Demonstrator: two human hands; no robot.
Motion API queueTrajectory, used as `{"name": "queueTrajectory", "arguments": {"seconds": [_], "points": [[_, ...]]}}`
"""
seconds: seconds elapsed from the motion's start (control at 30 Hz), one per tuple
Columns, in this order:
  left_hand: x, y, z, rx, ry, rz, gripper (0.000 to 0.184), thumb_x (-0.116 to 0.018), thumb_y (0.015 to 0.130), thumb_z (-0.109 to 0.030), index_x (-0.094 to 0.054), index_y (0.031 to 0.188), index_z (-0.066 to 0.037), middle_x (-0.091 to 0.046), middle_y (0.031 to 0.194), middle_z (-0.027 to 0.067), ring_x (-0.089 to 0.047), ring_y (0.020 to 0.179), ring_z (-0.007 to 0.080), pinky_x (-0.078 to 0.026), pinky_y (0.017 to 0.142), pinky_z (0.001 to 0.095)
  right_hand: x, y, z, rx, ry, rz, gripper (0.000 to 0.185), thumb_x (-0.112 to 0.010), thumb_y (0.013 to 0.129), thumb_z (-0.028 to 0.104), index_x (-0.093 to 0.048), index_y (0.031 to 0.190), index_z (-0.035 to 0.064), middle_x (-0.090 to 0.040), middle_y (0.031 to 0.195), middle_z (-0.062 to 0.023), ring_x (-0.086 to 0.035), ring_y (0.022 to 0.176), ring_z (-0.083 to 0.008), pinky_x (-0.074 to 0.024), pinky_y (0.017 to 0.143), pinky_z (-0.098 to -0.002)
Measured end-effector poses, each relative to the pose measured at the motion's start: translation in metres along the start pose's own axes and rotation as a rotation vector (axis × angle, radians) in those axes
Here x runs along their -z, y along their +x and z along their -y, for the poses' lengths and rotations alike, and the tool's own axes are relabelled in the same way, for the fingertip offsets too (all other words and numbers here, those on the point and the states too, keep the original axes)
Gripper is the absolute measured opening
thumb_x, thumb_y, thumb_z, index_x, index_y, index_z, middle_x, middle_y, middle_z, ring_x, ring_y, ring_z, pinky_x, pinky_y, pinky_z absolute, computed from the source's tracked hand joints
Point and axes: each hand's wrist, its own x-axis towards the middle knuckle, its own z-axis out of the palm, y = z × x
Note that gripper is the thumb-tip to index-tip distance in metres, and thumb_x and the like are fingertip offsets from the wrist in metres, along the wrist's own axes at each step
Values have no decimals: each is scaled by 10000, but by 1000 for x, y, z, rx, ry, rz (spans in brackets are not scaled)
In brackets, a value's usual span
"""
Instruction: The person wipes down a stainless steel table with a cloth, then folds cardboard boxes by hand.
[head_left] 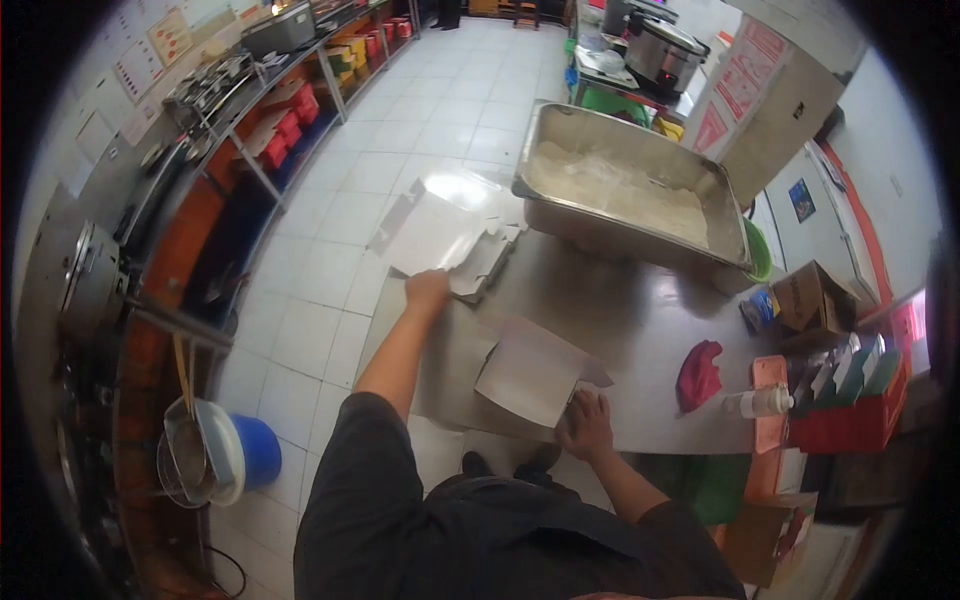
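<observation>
White cardboard fills the near left part of the work surface seen from the head camera. One cardboard box [530, 372] sits at the near edge of a steel table [640, 345], right in front of the person, its broad pale top slightly bowed and a flap sticking out on its right. The right hand [586, 425] touches the near right corner of this box, fingers spread a little; whether they pinch the cardboard cannot be told.

Farther off and to the left, a pile of cardboard pieces [430, 235] lies at the table's left edge, with glare on its far part. The left hand [428, 291] rests at its near edge, fingers bent; its grip is hidden too. The two hands are well apart.

Beyond the box, a large metal tub [620, 195] holds pale powder [620, 190]. On the right side of the table lies a crumpled red cloth [698, 375], with a clear bottle [760, 402] on its side across a pink tray [769, 372] just beside it. An open brown carton [815, 302] stands farther right. On the floor at the left stands a blue bucket [262, 450].
</observation>
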Motion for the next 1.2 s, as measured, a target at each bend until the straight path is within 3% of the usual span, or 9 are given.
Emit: {"name": "queueTrajectory", "arguments": {"seconds": [0.17, 0.23, 0.47, 0.6, 0.7, 0.73, 0.97, 1.07, 1.2], "points": [[-6, -44, 33, 243, -189, -104, 331, -470, 1027, -282, -748, 1082, -111, -754, 1049, 175, -718, 959, 415, -570, 826, 515, 3, 1, 3, -23, 6, 6, 614, -668, 862, 424, -601, 1340, 45, -481, 1481, -163, -365, 1484, -365, -205, 1229, -650], [-59, -80, 68, 187, -297, -347, 330, -483, 1039, -278, -738, 1181, -125, -726, 1193, 188, -688, 1080, 403, -542, 908, 509, 0, 3, 0, -31, -7, 27, 640, -666, 859, 439, -596, 1361, 48, -472, 1501, -159, -354, 1492, -364, -193, 1237, -646], [-71, -178, 21, 361, -61, -207, 631, -556, 918, -194, -521, 1543, -272, -344, 1666, 129, -280, 1551, 349, -123, 1259, 610, -4, 4, -5, -46, -34, 97, 755, -682, 810, 482, -574, 1420, 51, -452, 1556, -150, -327, 1511, -353, -153, 1255, -638], [-76, -178, 32, 360, 112, -142, 631, -517, 963, -212, -455, 1586, -291, -365, 1662, 123, -284, 1550, 344, -157, 1240, 613, -16, 1, -11, -36, -22, 110, 765, -679, 808, 507, -577, 1429, 73, -462, 1555, -151, -327, 1514, -344, -141, 1255, -648], [-97, -174, 85, 62, 292, -201, 509, -417, 1038, -212, -537, 1531, -165, -491, 1547, 225, -391, 1463, 420, -261, 1219, 552, -20, -3, -14, -26, 37, 70, 726, -673, 827, 519, -598, 1417, 103, -479, 1538, -150, -329, 1517, -339, -137, 1253, -653], [-54, -166, 49, 36, 319, -58, 498, -423, 1035, -201, -557, 1512, -151, -514, 1506, 264, -441, 1415, 439, -290, 1201, 567, -21, -3, -14, -32, 60, 71, 704, -670, 837, 515, -602, 1411, 112, -482, 1535, -148, -328, 1519, -338, -135, 1250, -661], [-38, -157, 20, -4, 167, -283, 455, -477, 1021, -202, -598, 1434, -53, -591, 1380, 262, -520, 1321, 417, -350, 1155, 524, -26, -7, -21, -12, 123, -46, 630, -682, 850, 494, -619, 1375, 149, -511, 1502, -114, -341, 1518, -339, -138, 1231, -695], [-31, -156, 11, 15, 150, -304, 454, -477, 1023, -202, -598, 1434, -53, -589, 1382, 262, -519, 1323, 417, -349, 1156, 523, -14, -2, -23, 9, 146, 15, 567, -697, 835, 448, -652, 1318, 155, -540, 1462, -113, -379, 1492, -338, -175, 1213, -700], [-28, -169, -4, 43, 128, -307, 452, -476, 1025, -202, -598, 1433, -52, -587, 1386, 262, -516, 1326, 417, -347, 1157, 521, -17, -20, -36, 377, 334, 173, 384, -675, 857, 321, -689, 1190, 130, -627, 1278, -136, -559, 1287, -311, -363, 1141, -568]]}}
